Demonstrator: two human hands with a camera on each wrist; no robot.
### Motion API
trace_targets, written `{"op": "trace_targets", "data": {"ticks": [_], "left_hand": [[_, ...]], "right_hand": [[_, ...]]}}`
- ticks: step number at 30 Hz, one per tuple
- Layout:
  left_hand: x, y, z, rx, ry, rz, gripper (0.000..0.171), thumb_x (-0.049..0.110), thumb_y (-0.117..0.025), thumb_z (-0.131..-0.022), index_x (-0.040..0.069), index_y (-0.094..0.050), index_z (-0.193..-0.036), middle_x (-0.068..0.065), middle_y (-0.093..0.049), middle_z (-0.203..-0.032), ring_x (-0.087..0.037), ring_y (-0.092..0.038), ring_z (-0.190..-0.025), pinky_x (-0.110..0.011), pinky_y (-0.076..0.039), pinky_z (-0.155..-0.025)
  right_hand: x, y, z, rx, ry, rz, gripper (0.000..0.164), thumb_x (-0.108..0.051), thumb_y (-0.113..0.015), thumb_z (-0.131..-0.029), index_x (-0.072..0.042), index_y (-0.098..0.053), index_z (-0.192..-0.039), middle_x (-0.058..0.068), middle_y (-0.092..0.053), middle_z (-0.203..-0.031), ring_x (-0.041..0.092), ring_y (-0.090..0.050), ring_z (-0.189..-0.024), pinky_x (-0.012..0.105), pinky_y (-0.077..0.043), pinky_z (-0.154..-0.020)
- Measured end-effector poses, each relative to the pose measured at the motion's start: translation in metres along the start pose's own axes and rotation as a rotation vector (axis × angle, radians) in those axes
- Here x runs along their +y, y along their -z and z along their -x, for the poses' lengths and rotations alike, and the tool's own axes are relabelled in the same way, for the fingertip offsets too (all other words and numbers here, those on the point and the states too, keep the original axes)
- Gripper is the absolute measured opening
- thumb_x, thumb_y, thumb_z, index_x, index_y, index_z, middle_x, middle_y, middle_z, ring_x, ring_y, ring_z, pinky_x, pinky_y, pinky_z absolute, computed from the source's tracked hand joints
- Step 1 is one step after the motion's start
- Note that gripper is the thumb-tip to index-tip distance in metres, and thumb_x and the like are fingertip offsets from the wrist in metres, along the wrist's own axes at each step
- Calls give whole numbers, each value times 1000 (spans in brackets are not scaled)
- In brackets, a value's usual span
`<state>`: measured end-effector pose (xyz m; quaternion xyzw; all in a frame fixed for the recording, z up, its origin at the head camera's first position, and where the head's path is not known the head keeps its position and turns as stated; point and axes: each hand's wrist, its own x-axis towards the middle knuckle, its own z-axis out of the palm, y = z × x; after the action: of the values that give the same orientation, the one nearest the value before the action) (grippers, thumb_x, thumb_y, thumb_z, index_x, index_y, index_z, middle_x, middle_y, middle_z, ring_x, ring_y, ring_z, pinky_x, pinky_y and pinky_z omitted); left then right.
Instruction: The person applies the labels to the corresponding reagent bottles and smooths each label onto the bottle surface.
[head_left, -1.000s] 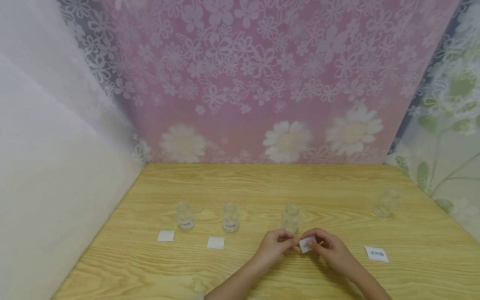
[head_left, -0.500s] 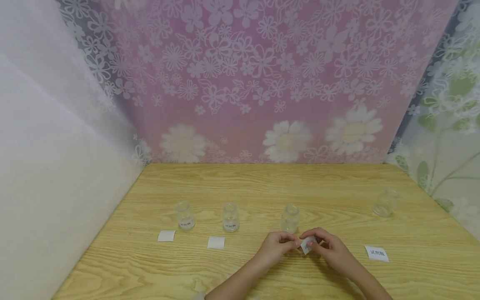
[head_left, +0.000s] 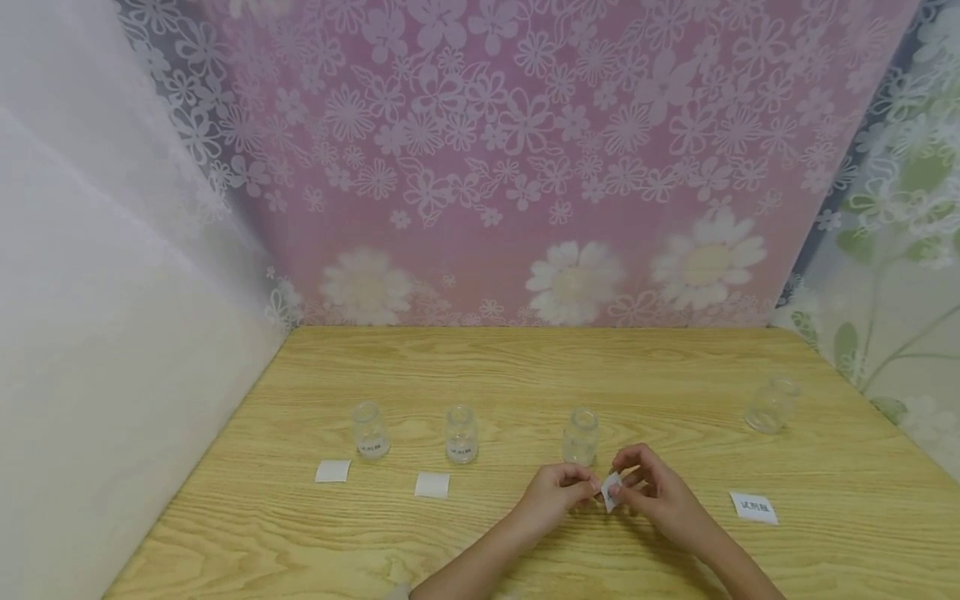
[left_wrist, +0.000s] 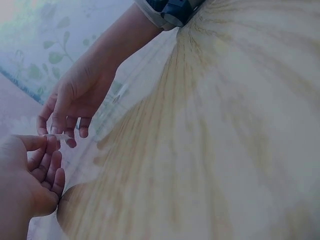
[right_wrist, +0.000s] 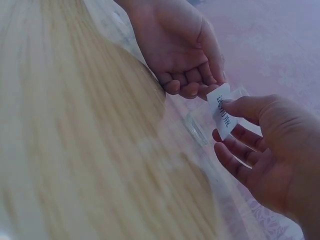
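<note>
Both hands hold a small white paper label (head_left: 611, 492) close over the table, in front of a clear glass jar (head_left: 582, 433). At the label's left edge, my left hand (head_left: 551, 497) pinches a corner between thumb and forefinger. My right hand (head_left: 663, 502) grips the other side, its thumb lying on the printed face. The right wrist view shows dark printed characters on the label (right_wrist: 221, 117). Seen from the left wrist, the label (left_wrist: 61, 136) is a thin white edge between the fingertips.
To the left stand two glass jars, the far-left jar (head_left: 371, 433) and its neighbour (head_left: 461, 437), both bearing labels. Blank white paper squares (head_left: 332, 472) (head_left: 432, 485) lie before them. Another jar (head_left: 772, 407) stands back right, a printed label (head_left: 753, 507) nearer the front.
The label has turned so less of its printed face shows to the head camera. The right hand's forefinger has lifted a little; the left hand has barely moved.
</note>
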<state>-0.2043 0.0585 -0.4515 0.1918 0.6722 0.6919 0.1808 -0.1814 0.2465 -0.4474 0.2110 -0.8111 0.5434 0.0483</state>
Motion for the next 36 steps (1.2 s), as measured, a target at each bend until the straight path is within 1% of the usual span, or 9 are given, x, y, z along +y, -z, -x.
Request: {"op": "trace_targets", "data": {"ticks": [5, 8, 12, 16, 20, 22, 25, 29, 36], "left_hand": [[-1, -1, -1, -10, -12, 38, 17, 9, -54, -92, -6, -61, -92, 3, -61, -83, -12, -57, -78, -26, -48, -74], [-1, -1, -1, -11, -20, 55, 17, 9, -54, -92, -7, -61, -92, 3, -61, -82, -10, -56, -78, -26, -48, -75], [1, -1, 0, -19, -36, 48, 19, 11, -54, -93, -7, -61, -93, 1, -62, -83, -9, -56, -81, -26, -48, -77], [2, 0, 2, -14, -60, -42, 19, 16, -55, -93, -1, -62, -92, 4, -61, -84, -9, -55, -79, -22, -48, -69], [1, 0, 2, -9, -93, -157, 16, 19, -55, -93, 5, -62, -91, 8, -59, -82, -7, -53, -74, -19, -43, -59], [0, 0, 2, -12, -115, -194, 15, 19, -55, -93, 6, -62, -91, 8, -59, -82, -6, -53, -74, -19, -43, -60], [-1, 0, 1, -10, -140, -231, 15, 20, -54, -94, 6, -61, -91, 8, -59, -81, -4, -52, -73, -20, -44, -62], [0, 1, 1, -1, -144, -233, 16, 22, -54, -94, 7, -61, -91, 8, -58, -82, -3, -51, -74, -20, -44, -67], [-4, 3, -1, 64, -174, -235, 16, 21, -54, -94, 8, -61, -92, 8, -58, -82, -2, -51, -75, -20, -44, -67]], "right_hand": [[1, -1, 1, -17, 60, 11, 16, 1, -60, -87, -3, -52, -100, 19, -51, -103, 15, -58, -85, 32, -52, -62], [2, -1, 1, -45, 91, 17, 15, 0, -59, -88, -7, -57, -100, 14, -54, -105, 14, -58, -87, 31, -52, -64], [2, -1, 1, -79, 94, 3, 15, -2, -56, -91, -8, -60, -104, 5, -57, -105, 12, -57, -90, 32, -52, -66], [0, 0, 2, -88, 97, -10, 17, -2, -54, -92, -7, -61, -106, 7, -57, -108, 10, -55, -94, 32, -51, -67], [0, 0, 2, -95, 105, -19, 18, 0, -54, -91, -5, -60, -107, 9, -57, -108, 11, -55, -94, 32, -51, -68], [-1, 0, 2, -94, 107, -20, 17, 0, -54, -91, -5, -60, -107, 9, -57, -107, 12, -56, -93, 32, -51, -67], [-2, 0, 2, -74, 98, -14, 14, -1, -54, -92, -6, -61, -103, 9, -58, -105, 12, -57, -92, 32, -52, -66], [-3, 0, 1, -29, 66, -5, 9, -4, -55, -92, -8, -61, -96, 11, -60, -103, 13, -58, -90, 33, -52, -65], [-5, -1, 1, 90, -2, 52, 5, -7, -57, -91, -8, -61, -95, 8, -60, -97, 16, -58, -80, 31, -51, -61]]}}
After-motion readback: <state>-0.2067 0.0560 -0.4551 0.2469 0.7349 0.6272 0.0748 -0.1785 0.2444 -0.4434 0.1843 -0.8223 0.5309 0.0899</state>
